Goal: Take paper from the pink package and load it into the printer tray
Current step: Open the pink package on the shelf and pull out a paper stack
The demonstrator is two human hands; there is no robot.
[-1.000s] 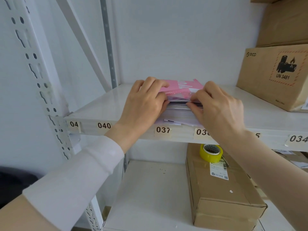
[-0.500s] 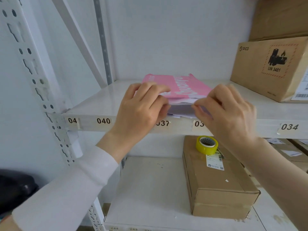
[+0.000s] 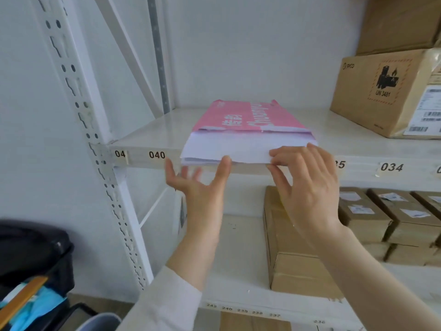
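The fingers (image 3: pixel 284 155) of the right hand (image 3: pixel 307 185) are pinched on the paper (image 3: pixel 229 149) drawn from the pink package (image 3: pixel 248 118) on the shelf (image 3: pixel 143 134). The left hand (image 3: pixel 200 187), at 7 o'clock, is spread apart beneath. Sheets could fan and slip if only one corner is pulled.

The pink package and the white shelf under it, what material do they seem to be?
Pink package: probably coated paper wrap, printed, slightly glossy, with a torn open end. White shelf: likely painted metal or laminate; smooth and faintly reflective, but I cannot tell which.
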